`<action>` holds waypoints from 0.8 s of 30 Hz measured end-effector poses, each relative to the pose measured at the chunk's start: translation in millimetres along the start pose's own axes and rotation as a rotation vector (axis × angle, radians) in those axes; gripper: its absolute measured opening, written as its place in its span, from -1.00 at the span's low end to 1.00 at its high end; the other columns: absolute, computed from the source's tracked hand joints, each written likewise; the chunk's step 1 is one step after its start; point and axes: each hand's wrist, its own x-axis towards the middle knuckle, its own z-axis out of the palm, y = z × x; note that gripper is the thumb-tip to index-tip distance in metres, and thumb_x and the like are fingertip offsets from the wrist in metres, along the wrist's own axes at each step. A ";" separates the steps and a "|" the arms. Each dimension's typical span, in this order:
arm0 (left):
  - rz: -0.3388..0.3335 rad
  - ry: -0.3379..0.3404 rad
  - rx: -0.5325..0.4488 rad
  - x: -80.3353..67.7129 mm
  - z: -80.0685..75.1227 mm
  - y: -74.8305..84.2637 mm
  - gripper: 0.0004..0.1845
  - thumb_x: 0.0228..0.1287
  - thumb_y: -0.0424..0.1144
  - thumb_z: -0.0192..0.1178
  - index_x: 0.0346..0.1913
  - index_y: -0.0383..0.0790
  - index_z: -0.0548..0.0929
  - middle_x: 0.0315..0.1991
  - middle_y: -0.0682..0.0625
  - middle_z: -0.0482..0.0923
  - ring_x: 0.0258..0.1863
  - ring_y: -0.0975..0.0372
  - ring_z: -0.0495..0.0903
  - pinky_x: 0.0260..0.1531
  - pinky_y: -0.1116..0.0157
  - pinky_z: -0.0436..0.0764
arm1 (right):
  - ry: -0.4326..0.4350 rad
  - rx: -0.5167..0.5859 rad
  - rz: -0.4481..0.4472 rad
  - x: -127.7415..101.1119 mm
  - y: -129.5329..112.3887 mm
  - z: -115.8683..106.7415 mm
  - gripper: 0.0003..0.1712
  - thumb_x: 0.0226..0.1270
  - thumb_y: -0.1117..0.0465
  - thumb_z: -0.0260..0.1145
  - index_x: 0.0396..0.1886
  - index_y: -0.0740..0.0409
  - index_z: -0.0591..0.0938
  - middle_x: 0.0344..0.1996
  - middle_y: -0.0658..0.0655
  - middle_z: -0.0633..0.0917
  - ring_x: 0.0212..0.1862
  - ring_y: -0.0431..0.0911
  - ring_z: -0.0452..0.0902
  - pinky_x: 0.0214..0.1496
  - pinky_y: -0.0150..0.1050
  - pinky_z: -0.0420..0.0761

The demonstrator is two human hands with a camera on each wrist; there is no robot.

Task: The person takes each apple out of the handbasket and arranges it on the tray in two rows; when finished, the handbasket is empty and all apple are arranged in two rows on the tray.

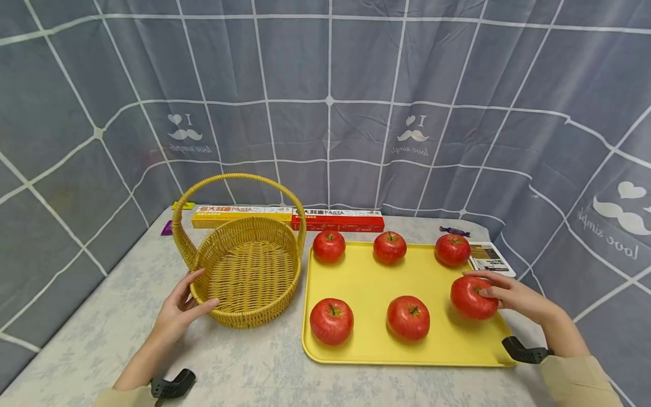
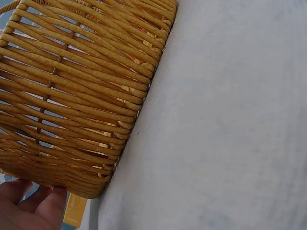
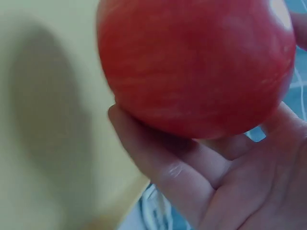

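My right hand [image 1: 519, 297] grips a red apple [image 1: 474, 298] at the right side of the yellow tray [image 1: 366, 355]. In the right wrist view the apple [image 3: 196, 67] sits in curled fingers, apart from the tray, with its shadow on the yellow surface. On the left, my left hand [image 1: 178, 311] holds the near left rim of a woven basket [image 1: 249, 277] with a tall arched handle. Fingertips press the basket's woven side [image 2: 72, 96] in the left wrist view. Nothing lies inside the basket. Several other apples, such as one at the front left [image 1: 331, 322], rest on the tray.
A yellow pasta box [image 1: 203, 217] and a red pasta box [image 1: 338, 221] lie along the back. Purple wrapped candy [image 1: 454, 231] and a printed card [image 1: 490, 257] are beyond the tray's right end. A grey gridded curtain [image 1: 325, 135] surrounds the table.
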 end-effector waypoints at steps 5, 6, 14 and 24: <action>-0.001 0.000 -0.015 -0.6 -0.7 -0.7 -0.23 0.25 -0.36 0.22 0.45 -0.20 0.08 0.47 -0.23 -0.38 0.39 -0.16 -0.16 -0.03 0.72 0.29 | -0.013 0.038 0.024 -10.5 19.0 4.1 -0.50 0.45 0.32 -0.02 0.29 -0.16 0.43 -0.01 -0.28 0.56 -0.11 -0.25 0.52 -0.16 -0.29 0.60; 0.002 0.000 -0.017 -0.6 -0.8 -0.9 -0.23 0.25 -0.36 0.22 0.45 -0.20 0.08 0.47 -0.24 -0.38 0.39 -0.17 -0.16 -0.03 0.72 0.29 | -0.012 0.043 0.034 -11.6 20.9 5.0 -0.50 0.45 0.32 -0.02 0.30 -0.16 0.42 -0.01 -0.29 0.55 -0.11 -0.25 0.52 -0.16 -0.29 0.60; 0.041 -0.002 -0.021 0.8 -1.1 -3.8 -0.25 0.25 -0.39 0.21 0.43 -0.25 0.09 0.45 -0.32 -0.28 0.39 -0.10 -0.05 -0.02 0.68 0.33 | -0.003 0.020 0.015 -12.7 22.9 7.9 -0.55 0.48 0.30 -0.05 0.33 0.13 0.36 -0.01 -0.30 0.57 -0.08 -0.25 0.54 -0.12 -0.27 0.61; -0.072 -0.060 0.107 -1.5 -6.0 17.0 -0.19 0.25 -0.20 0.25 0.44 -0.26 0.04 0.45 -0.33 -0.24 0.30 -0.27 0.09 -0.03 0.46 0.50 | 0.102 -0.313 0.109 -7.7 -4.3 15.2 -0.41 0.37 0.15 0.16 0.28 0.40 0.32 0.12 0.38 0.47 -0.02 -0.24 0.49 -0.13 -0.31 0.59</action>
